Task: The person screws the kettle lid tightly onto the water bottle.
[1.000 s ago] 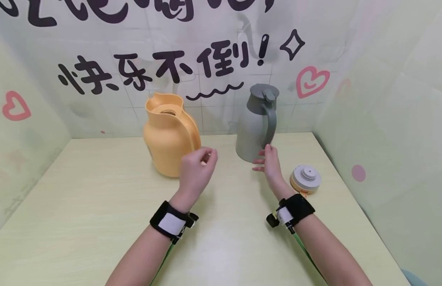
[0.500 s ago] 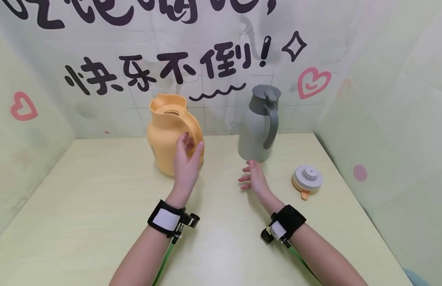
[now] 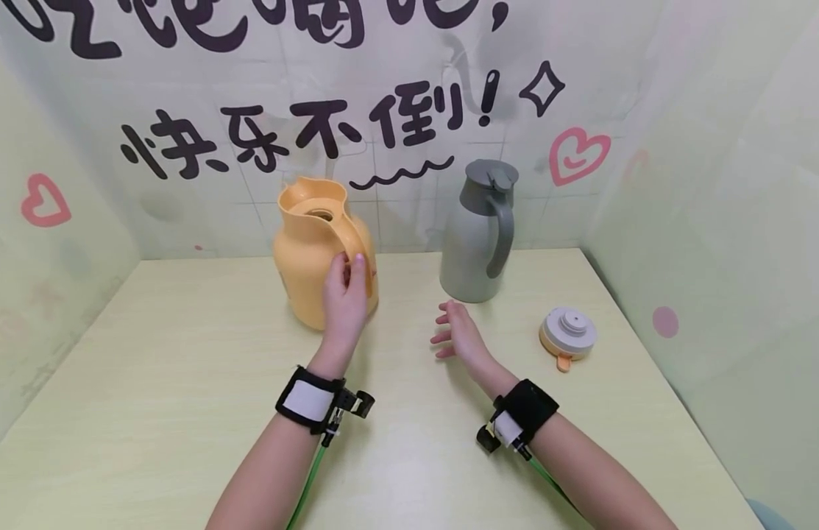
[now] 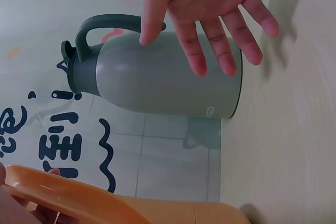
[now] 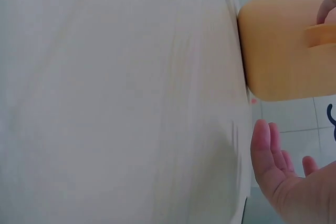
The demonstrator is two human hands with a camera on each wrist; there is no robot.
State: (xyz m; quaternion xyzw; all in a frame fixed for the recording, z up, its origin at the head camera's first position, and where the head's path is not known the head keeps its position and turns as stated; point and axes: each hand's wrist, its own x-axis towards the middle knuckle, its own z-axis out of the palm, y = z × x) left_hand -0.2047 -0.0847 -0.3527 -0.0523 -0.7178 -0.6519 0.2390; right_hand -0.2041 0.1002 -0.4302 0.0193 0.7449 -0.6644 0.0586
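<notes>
The orange thermos jug (image 3: 302, 265) stands upright at the back left of the table, its round mouth uncovered inside a wide collar. My left hand (image 3: 345, 298) grips its handle (image 4: 79, 190), with fingers passing through the gap behind it in the left wrist view. Fingers spread and holding nothing, my right hand (image 3: 467, 338) hovers between the two jugs, closer to the grey one. That grey thermos jug (image 3: 465, 254) has its dark lid on and its handle turned to the right. At the right lies a round stopper (image 3: 568, 330), pale grey on top with an orange base and tab.
A pale wooden table (image 3: 184, 368) carries everything. Behind it rises a white wall (image 3: 409, 213) with black lettering, and pale side walls close in both ends. Each wrist wears a black strap with a small camera and green cable.
My left hand, first in front of the orange jug's handle, has opened, come up to the handle and taken hold of it. My right hand has moved left and nearer, away from the grey jug's handle.
</notes>
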